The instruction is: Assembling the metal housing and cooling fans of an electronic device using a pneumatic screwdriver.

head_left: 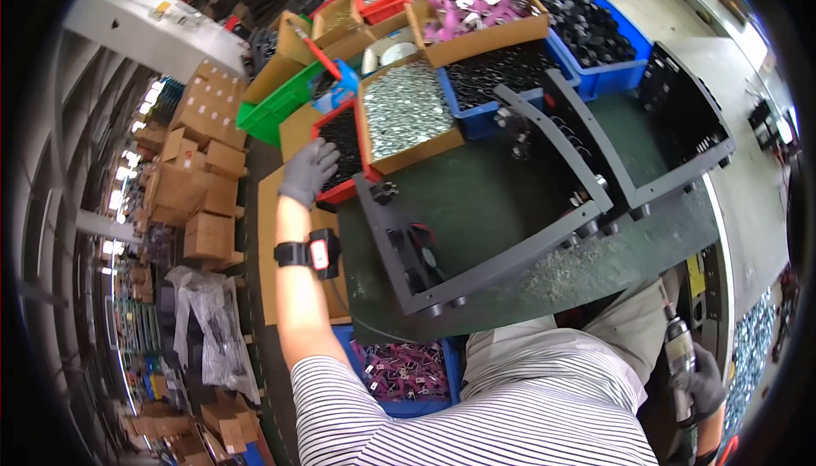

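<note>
My left hand point(308, 170), in a grey glove, reaches to the near-left rim of a red bin point(347, 187) of small black parts point(340, 141). Its fingers are somewhat spread, and nothing shows in them. Low on the right, beside my leg, my right hand point(705, 383), also gloved, is wrapped round a power screwdriver point(680, 354) whose bit points upward. Between the hands, a dark grey angular metal frame point(510, 269) with black round feet lies on the green work surface point(459, 211). A second similar frame point(680, 177) lies to its right.
Behind stand a cardboard box of shiny metal parts point(406, 109), a box of pink parts point(476, 15) and blue bins of black parts point(586, 28). A blue bin of pink-purple parts point(404, 372) sits below the table edge. Cartons point(204, 181) are stacked at left.
</note>
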The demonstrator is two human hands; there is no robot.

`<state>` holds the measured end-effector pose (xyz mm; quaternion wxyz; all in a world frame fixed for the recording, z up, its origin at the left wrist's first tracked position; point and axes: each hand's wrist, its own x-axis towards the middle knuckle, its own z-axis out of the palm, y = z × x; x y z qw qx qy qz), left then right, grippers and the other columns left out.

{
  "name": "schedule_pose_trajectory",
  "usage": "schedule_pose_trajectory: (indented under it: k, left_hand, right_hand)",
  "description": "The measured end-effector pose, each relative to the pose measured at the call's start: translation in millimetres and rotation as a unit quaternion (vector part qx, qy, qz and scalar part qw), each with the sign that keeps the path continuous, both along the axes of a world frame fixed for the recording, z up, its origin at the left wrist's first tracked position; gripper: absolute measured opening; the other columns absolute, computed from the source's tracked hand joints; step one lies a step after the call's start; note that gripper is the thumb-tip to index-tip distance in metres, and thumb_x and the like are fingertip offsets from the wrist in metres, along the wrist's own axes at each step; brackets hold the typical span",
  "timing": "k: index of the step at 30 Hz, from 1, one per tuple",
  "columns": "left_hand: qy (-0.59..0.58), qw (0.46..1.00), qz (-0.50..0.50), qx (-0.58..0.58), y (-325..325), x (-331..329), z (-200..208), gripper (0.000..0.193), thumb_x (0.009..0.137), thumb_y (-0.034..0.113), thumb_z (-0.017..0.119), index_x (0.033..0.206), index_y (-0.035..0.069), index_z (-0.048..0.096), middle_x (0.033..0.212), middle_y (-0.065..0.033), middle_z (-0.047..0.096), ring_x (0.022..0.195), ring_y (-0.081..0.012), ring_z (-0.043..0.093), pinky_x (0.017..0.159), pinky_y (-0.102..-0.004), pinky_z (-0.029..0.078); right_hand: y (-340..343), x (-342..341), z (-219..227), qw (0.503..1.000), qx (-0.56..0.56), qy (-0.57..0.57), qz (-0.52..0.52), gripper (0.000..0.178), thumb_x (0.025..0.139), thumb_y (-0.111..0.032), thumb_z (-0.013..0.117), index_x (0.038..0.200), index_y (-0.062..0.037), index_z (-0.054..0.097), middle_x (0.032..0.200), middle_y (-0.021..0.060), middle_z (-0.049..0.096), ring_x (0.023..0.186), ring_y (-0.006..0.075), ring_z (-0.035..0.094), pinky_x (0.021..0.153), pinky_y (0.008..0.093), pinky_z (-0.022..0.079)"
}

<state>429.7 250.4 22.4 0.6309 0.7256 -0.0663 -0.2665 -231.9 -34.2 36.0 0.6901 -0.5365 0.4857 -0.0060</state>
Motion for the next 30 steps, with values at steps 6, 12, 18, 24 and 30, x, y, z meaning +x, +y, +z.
schedule_pose_trajectory:
  k: [6, 12, 18, 24, 30]
  left_hand:
    - [-0.23, 0.965, -0.126, 0.014, -1, 29, -40, 0.057, 0.081, -0.005, 0.044, 0.137, -0.003, 0.034, 0.134, -0.0192, 0.045, 0.118, -0.0268, 0.051, 0.097, -0.0339, 0.043]
    - [-0.44, 0.748, -0.133, 0.478, -7, 1, -5, 0.047, 0.094, 0.039, 0.045, 0.122, 0.003, 0.056, 0.123, -0.0161, 0.057, 0.11, -0.0269, 0.056, 0.093, -0.0357, 0.042]
    - [-0.341, 0.934, -0.095, 0.041, 0, -35, -13, 0.06, 0.094, 0.047, 0.038, 0.134, 0.001, 0.042, 0.126, -0.0186, 0.052, 0.114, -0.0287, 0.052, 0.098, -0.0393, 0.038]
    - [-0.191, 0.963, -0.093, -0.168, -25, -161, -17, 0.057, 0.095, 0.043, 0.037, 0.135, 0.002, 0.038, 0.125, -0.0146, 0.05, 0.117, -0.0241, 0.047, 0.1, -0.0372, 0.036]
    - [-0.372, 0.926, -0.014, -0.062, -30, -190, -29, 0.048, 0.094, 0.042, 0.042, 0.122, 0.004, 0.048, 0.11, -0.0103, 0.056, 0.102, -0.0203, 0.055, 0.088, -0.0351, 0.047]
  right_hand:
    - [-33, -59, 10, 0.978, -0.112, 0.171, 0.041, 0.045, 0.071, -0.024, 0.068, 0.109, 0.0002, 0.06, 0.094, 0.0027, 0.061, 0.087, 0.0115, 0.053, 0.079, 0.026, 0.043]
    - [-72, -59, -16, 0.974, -0.011, 0.223, 0.032, 0.04, 0.071, -0.033, 0.073, 0.096, -0.0031, 0.066, 0.08, 0.0041, 0.064, 0.069, 0.0115, 0.059, 0.064, 0.0265, 0.048]
    - [-87, -40, -28, 0.973, 0.073, 0.219, -0.02, 0.039, 0.069, -0.037, 0.075, 0.091, -0.0052, 0.067, 0.076, 0.0044, 0.062, 0.061, 0.0132, 0.057, 0.056, 0.0284, 0.047]
    - [-111, 41, 14, 0.781, -0.238, 0.408, 0.408, 0.054, 0.074, -0.055, 0.059, 0.094, -0.005, 0.068, 0.075, 0.016, 0.064, 0.078, 0.0303, 0.063, 0.072, 0.0379, 0.049]
    - [-142, 126, 39, 0.455, -0.834, -0.082, 0.301, 0.063, 0.068, -0.032, 0.067, 0.123, -0.0083, 0.047, 0.122, 0.0157, 0.046, 0.12, 0.03, 0.043, 0.098, 0.0468, 0.036]
